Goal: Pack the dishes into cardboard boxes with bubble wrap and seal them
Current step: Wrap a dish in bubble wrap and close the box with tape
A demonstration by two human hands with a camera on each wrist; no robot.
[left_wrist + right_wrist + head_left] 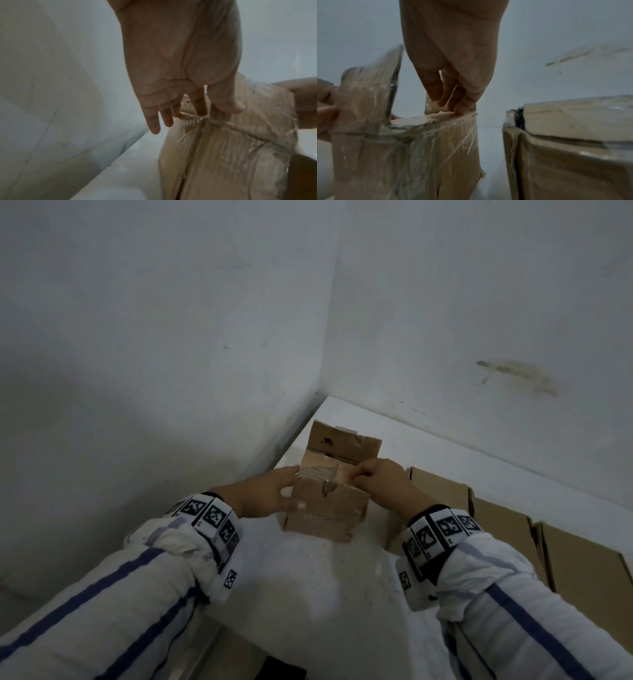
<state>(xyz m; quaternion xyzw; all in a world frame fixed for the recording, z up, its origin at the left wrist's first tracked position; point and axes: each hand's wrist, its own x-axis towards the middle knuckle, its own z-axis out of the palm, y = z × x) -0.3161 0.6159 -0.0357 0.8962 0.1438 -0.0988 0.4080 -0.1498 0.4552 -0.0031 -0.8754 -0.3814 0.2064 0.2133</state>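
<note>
While the left hand (pixel 274 491) braces the box (pixel 329 501) with spread fingers, the right hand (pixel 376 474) pinches 1 flap (pixel 435 106).

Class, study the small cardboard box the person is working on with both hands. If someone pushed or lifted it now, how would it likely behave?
The small box looks worn and creased, so its walls would probably flex. Its glossy tape wrap may feel a bit slippery. With the flaps open, lifting by a flap, as the right hand pinches one, would likely bend it. The left hand steadying its side suggests it slides easily.

Dim, bluish light; soft, motion-blurred wrist views.
</note>
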